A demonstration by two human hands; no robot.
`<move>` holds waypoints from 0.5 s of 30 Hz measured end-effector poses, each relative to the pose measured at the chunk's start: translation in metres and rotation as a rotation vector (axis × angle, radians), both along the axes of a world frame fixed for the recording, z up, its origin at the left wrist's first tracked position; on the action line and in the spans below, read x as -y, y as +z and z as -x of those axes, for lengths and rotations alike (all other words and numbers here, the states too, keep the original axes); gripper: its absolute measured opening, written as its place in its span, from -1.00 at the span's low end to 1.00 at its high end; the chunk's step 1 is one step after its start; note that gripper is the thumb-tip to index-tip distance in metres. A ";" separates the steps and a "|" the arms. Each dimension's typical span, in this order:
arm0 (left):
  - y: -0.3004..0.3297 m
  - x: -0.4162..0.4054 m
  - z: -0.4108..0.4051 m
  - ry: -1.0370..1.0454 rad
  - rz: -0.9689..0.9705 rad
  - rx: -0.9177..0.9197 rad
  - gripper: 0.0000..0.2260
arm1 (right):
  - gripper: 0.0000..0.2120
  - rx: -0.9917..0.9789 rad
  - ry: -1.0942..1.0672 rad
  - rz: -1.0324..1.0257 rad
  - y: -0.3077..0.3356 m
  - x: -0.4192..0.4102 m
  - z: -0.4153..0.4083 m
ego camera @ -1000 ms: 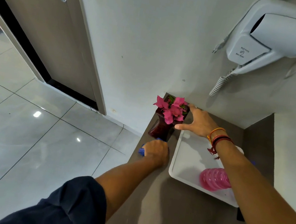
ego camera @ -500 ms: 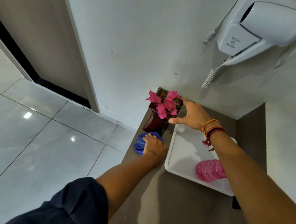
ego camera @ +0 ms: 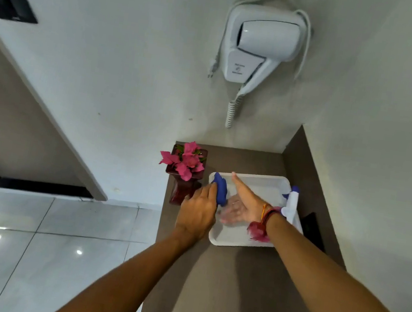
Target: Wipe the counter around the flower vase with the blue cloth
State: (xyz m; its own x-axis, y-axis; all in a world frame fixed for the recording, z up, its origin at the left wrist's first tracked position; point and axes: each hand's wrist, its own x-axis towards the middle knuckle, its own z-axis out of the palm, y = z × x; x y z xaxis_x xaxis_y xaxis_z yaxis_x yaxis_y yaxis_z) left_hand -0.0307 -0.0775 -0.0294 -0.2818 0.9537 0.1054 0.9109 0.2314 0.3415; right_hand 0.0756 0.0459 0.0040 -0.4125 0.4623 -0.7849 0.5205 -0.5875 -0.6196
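Note:
A dark red vase (ego camera: 181,189) with pink flowers (ego camera: 185,162) stands at the back left corner of the brown counter (ego camera: 233,281). My left hand (ego camera: 197,215) is raised just right of the vase and grips the blue cloth (ego camera: 220,189), which sticks up from my fingers. My right hand (ego camera: 242,202) hovers over the white tray, palm up, fingers spread and blurred, right beside the cloth. It holds nothing.
A white tray (ego camera: 245,244) lies on the counter right of the vase, with a pink object (ego camera: 257,234) partly hidden by my wrist. A white and blue spray bottle (ego camera: 291,204) stands at the tray's right edge, a dark object (ego camera: 313,227) beyond it. A hair dryer (ego camera: 259,48) hangs on the wall.
My left hand lifted the blue cloth off the counter in front of the vase and moved it right. My right hand left the vase and came over the tray.

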 end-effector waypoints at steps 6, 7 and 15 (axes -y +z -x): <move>-0.025 -0.025 -0.041 -0.179 0.272 -0.034 -0.37 | -0.60 -0.259 -0.337 -0.021 -0.024 -0.003 -0.029; -0.032 -0.027 -0.045 -0.195 0.296 -0.048 -0.34 | -0.62 -0.238 -0.336 -0.028 -0.031 -0.003 -0.034; -0.061 -0.038 -0.054 -0.277 0.483 -0.125 -0.42 | -0.62 0.217 -0.233 -0.343 -0.054 0.002 -0.015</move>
State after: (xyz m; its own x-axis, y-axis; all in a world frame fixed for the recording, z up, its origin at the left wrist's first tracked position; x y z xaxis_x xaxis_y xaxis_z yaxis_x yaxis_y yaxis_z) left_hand 0.0236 -0.0393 -0.0905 -0.0275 0.9383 -0.3447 0.9866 0.0809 0.1416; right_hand 0.0906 0.0439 -0.0497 -0.1106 0.7708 -0.6274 0.5381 -0.4844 -0.6898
